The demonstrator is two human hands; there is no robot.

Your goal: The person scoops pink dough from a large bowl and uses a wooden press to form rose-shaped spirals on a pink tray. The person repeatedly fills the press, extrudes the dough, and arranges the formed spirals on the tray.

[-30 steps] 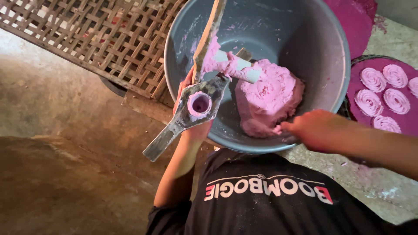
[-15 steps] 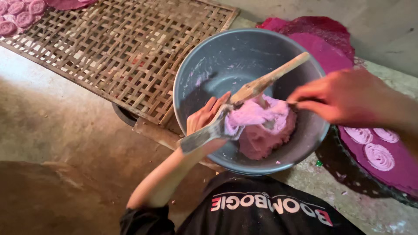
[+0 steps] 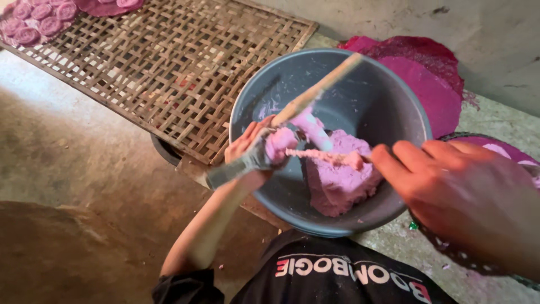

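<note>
- Compared with half a second ago, the right hand point(image 3: 455, 191) has come lower and nearer the camera, now filling the right side of the frame, and the wooden handle point(image 3: 318, 90) of the press tool point(image 3: 264, 149) points more steeply to the upper right.
- Woven bamboo tray point(image 3: 169, 73) covers the upper left of the frame, with pink rosette pieces point(image 3: 42, 22) on its far corner.
- Grey basin point(image 3: 394, 101) sits at the centre, and a lump of pink dough point(image 3: 337, 180) lies on its bottom, toward the lower right part.
- Dark pink round sheets point(image 3: 433, 79) lie behind the basin at the upper right.
- Right hand has its fingers drawn together, pinching a thin string of dough point(image 3: 320, 153) that stretches left to the tool.
- Left hand point(image 3: 244, 143) is closed around the metal body of the press tool at the left rim of the basin.
- Long axis of the tool runs from the lower left to the upper right across the basin; the dough lump lies just right of the tool and under the right fingertips, so the right hand is the nearer one to it.
</note>
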